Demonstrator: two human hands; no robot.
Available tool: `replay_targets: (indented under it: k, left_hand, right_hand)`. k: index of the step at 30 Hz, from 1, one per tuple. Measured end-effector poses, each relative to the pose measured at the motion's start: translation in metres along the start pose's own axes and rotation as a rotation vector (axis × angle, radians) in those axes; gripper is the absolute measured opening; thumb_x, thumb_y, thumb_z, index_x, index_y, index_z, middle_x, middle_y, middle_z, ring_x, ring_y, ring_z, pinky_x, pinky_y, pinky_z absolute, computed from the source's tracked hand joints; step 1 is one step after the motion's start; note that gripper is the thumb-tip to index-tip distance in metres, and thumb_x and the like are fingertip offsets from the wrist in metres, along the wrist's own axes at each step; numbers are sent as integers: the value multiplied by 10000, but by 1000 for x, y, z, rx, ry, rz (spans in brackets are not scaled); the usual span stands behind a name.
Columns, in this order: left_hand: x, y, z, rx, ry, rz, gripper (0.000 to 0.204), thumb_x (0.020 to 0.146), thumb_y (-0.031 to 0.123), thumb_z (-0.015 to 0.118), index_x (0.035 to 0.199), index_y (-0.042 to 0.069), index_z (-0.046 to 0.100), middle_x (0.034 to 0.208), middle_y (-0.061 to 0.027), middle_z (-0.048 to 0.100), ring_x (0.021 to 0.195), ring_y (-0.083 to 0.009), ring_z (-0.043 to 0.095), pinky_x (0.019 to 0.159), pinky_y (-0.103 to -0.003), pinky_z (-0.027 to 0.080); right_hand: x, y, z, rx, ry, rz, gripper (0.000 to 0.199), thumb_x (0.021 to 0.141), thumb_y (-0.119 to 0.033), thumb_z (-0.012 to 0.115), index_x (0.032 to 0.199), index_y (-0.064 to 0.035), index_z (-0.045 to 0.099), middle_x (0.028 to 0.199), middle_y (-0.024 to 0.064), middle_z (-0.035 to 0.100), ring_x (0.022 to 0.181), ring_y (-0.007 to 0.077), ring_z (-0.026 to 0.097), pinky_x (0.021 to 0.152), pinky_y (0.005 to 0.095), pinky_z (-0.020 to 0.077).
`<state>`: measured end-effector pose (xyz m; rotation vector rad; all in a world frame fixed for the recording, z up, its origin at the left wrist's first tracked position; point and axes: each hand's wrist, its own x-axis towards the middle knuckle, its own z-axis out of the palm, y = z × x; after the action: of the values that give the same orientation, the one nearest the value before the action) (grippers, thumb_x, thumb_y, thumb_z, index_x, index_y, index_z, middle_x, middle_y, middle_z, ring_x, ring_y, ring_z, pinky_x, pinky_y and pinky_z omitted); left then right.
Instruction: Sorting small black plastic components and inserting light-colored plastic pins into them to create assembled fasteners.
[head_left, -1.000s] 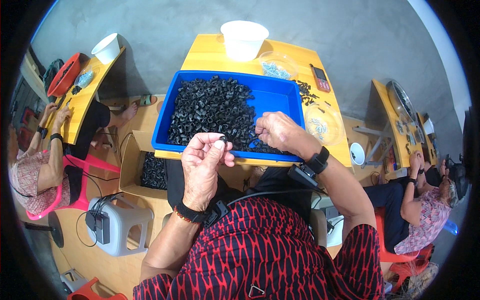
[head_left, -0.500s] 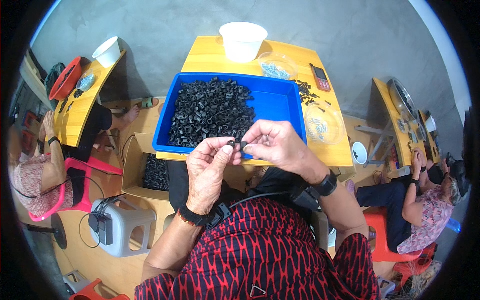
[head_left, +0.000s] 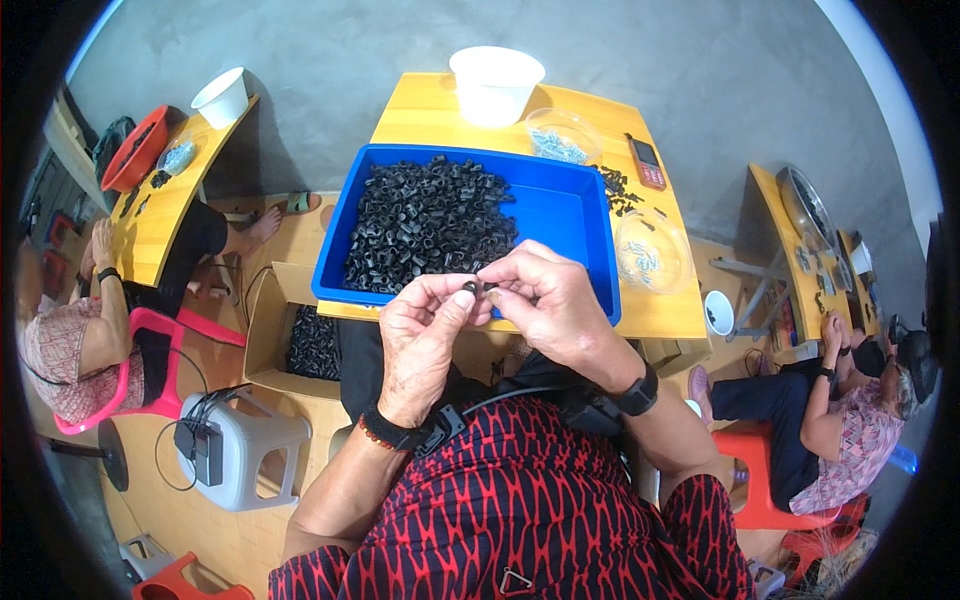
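Observation:
Close together at the front edge of a blue tray (head_left: pixel 560 205), my two hands meet fingertip to fingertip. Between thumb and fingers, my left hand (head_left: pixel 425 325) pinches a small black ring-shaped plastic part (head_left: pixel 470 287). My right hand (head_left: pixel 560 310) pinches a small dark piece (head_left: pixel 489 287) against it; its exact shape is mostly covered by the fingers. A heap of similar black plastic parts (head_left: pixel 425 220) fills the left and middle of the tray.
On the yellow table (head_left: pixel 420 105) stand a white tub (head_left: pixel 497 85), clear bowls of small screws (head_left: pixel 562 140) (head_left: pixel 650 250), loose black pieces (head_left: pixel 620 190) and a phone (head_left: pixel 648 162). A carton of black parts (head_left: pixel 270 340) sits at lower left. Co-workers sit at tables on both sides.
My right hand's fingers have drawn in, bringing the dark piece nearer the black part in my left hand. The view has shifted slightly.

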<state>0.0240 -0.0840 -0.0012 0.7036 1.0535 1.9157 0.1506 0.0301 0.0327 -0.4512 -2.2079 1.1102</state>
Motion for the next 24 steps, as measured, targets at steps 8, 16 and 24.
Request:
replay_targets:
  k: [8,16,24]
  left_hand:
    - [0,-1,-2,54,-8,13,147,933,37,662,1066,-23,666,928,-79,701,761,-141,667,719,-267,565]
    - [-1,2,0,57,-25,3,156,915,4,678,1066,-35,679,871,-61,693,738,-97,624,698,-230,524]
    - [-1,0,-4,60,-41,2,146,910,8,682,1052,-29,682,863,-72,694,716,-115,635,679,-240,537]
  right_hand:
    - [1,3,-7,489,79,179,157,893,37,675,1047,16,696,909,78,722,726,92,680,642,211,574]
    - [-1,5,-3,289,12,95,176,869,-1,717,1042,26,730,880,78,686,756,106,674,644,224,537]
    - [-5,-2,0,188,21,88,173,882,-15,697,1050,1,737,880,83,689,730,118,672,626,231,532]
